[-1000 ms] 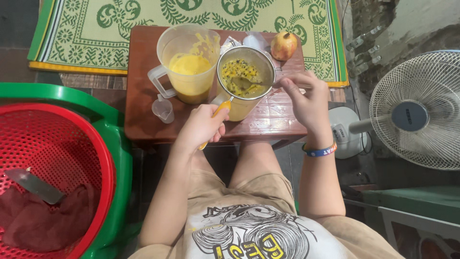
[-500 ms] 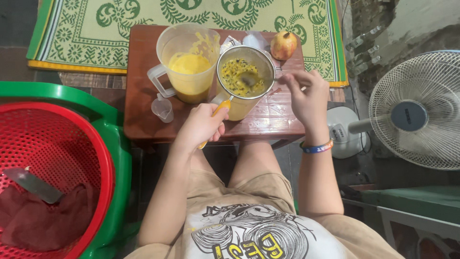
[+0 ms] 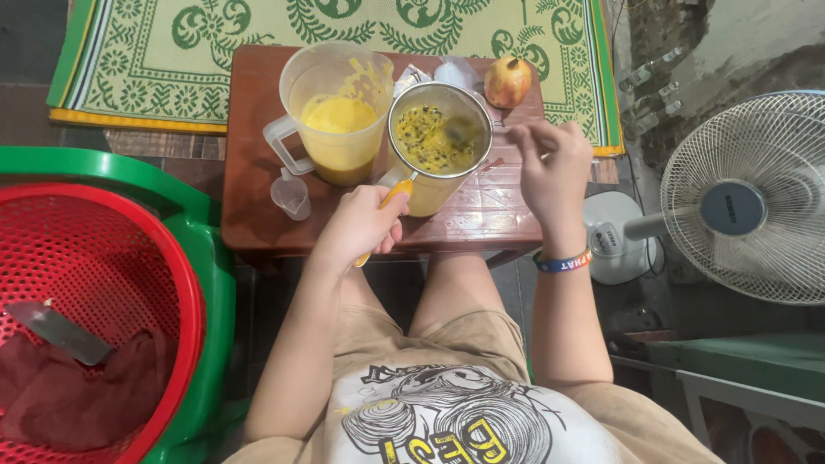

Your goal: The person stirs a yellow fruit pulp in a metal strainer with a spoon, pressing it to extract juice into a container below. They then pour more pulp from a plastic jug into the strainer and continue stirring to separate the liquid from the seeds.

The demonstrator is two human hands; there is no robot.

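Note:
My left hand [image 3: 361, 225] grips the orange handle of a metal strainer [image 3: 440, 129] that rests on a cup of yellow juice on a small wooden table [image 3: 249, 206]. The strainer holds yellow pulp with dark seeds. My right hand [image 3: 552, 167] holds a spoon [image 3: 468, 131] whose bowl sits in the pulp. A clear plastic pitcher [image 3: 335, 112] of thick yellow juice stands to the strainer's left.
A small clear cup [image 3: 290, 195] sits by the pitcher, and a round yellow-red fruit [image 3: 508, 82] lies at the table's far right. A red basket [image 3: 94, 301] in a green tub holds a knife [image 3: 62, 331] and a dark cloth. A white fan [image 3: 739, 202] stands right. A green patterned mat [image 3: 155, 51] lies beyond.
My right hand has shifted up and left, moving the spoon within the strainer's pulp. My left hand stays on the handle.

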